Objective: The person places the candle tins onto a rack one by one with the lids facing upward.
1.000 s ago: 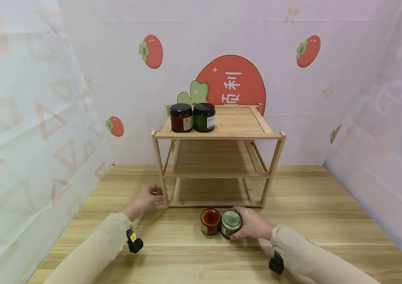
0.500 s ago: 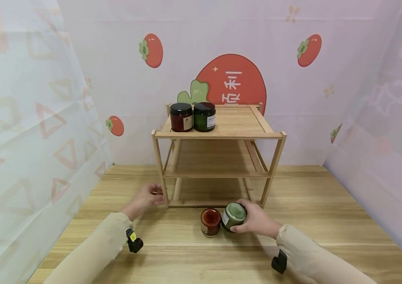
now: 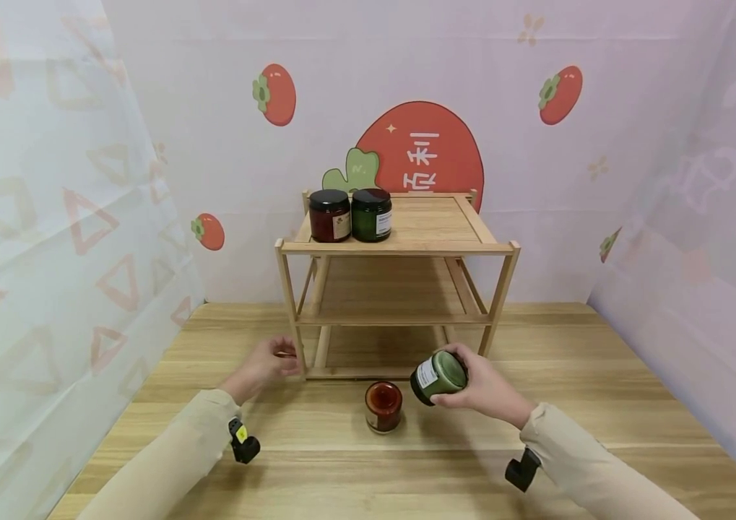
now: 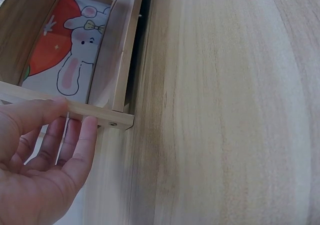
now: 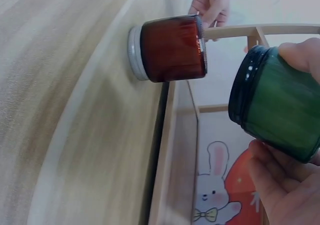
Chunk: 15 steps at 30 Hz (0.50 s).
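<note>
A green glass jar (image 3: 439,377) with a white label and a dark lid is in my right hand (image 3: 481,386), thumb on one side and fingers on the other. It is tilted, base up and toward the right, and held above the table before the rack. Left of it an amber-red jar (image 3: 383,406) stands upside down on the table; its silvery lid shows against the tabletop in the right wrist view. My left hand (image 4: 50,150) grips the front left post (image 4: 75,107) of the wooden rack (image 3: 394,320) between thumb and fingers.
On the rack's top shelf, at the left, a dark red jar (image 3: 330,217) and a dark green jar (image 3: 371,216) stand upright side by side with black lids. Two lower shelves lie beneath. Patterned cloth (image 3: 224,130) encloses the wooden table (image 3: 315,477) at the back and sides.
My right hand has lifted the green jar off the table, moved it right and away from the red jar, and tilted it. The left hand stays on the rack post.
</note>
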Motion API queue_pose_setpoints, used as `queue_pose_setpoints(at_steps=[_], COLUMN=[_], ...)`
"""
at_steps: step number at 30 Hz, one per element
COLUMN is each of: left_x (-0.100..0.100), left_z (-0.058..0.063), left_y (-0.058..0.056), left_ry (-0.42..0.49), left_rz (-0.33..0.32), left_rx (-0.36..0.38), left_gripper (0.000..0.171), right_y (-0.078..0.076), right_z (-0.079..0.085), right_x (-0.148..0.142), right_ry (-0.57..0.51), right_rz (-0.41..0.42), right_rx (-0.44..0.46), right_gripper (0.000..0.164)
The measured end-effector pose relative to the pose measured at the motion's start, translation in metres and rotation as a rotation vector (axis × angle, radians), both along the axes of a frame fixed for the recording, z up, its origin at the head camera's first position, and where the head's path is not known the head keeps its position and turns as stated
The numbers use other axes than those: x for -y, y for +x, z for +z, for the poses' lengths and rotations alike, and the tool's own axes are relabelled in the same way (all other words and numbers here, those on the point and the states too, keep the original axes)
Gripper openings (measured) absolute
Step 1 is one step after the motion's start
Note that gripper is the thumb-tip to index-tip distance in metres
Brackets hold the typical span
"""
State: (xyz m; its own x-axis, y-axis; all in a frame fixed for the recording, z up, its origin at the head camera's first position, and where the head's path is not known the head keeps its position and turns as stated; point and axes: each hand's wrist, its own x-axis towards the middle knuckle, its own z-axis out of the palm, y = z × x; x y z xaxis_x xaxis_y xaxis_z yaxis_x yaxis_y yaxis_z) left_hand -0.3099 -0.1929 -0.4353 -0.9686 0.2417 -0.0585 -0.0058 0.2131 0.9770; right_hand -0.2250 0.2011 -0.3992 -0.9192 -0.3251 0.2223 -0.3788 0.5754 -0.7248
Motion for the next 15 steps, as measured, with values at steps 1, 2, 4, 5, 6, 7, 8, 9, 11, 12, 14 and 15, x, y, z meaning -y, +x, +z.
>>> queue_pose_setpoints(at_steps=[1,2,4,5,6,7,8,9,11,12,14,15], left_x=[0.0000,0.0000,0.0000,0.0000,0.0000,-0.0001,-0.0001,0.0000,-0.0001,-0.0001,0.0000,0.0000], left_z=[-0.0003,-0.0005,-0.0010,-0.0012,-0.0014,-0.0015,-0.0016,-0.0019,-0.0022,-0.0022,-0.0023,-0.0023], left_y=[-0.0002,-0.0002,-0.0002,-0.0002,-0.0003,-0.0002,-0.0003,-0.0006,-0.0011,-0.0012,-0.0015,-0.0015], left_ry=[0.003,0.004,0.003,0.003,0.006,0.005,0.005,0.005,0.007,0.007,0.009,0.010], left_rz=[0.001,0.002,0.001,0.001,0.002,0.002,0.001,0.001,0.002,0.002,0.000,0.001], left_rx=[0.001,0.000,-0.003,-0.005,-0.006,-0.008,-0.010,-0.011,-0.012,-0.013,-0.013,-0.011], left_gripper=[0.037,0.036,0.036,0.036,0.036,0.035,0.035,0.035,0.035,0.035,0.035,0.035], right_y=[-0.0001,-0.0001,0.0001,0.0003,0.0005,0.0007,0.0011,0.0014,0.0018,0.0019,0.0018,0.0016], right_z=[0.0006,0.0010,0.0016,0.0019,0.0021,0.0028,0.0036,0.0043,0.0056,0.0061,0.0068,0.0066], right_x=[-0.0004,-0.0007,-0.0010,-0.0010,-0.0009,-0.0010,-0.0010,-0.0010,-0.0009,-0.0010,-0.0010,-0.0010], right_ry=[0.005,0.005,0.004,0.004,0.004,0.006,0.006,0.007,0.006,0.007,0.003,-0.001], right_rz=[0.003,0.008,0.013,0.016,0.018,0.020,0.020,0.021,0.020,0.020,0.022,0.023], right_rx=[0.004,0.009,0.019,0.022,0.025,0.023,0.022,0.020,0.021,0.024,0.032,0.034], right_gripper=[0.069,0.069,0.069,0.069,0.069,0.069,0.069,0.068,0.068,0.068,0.068,0.068])
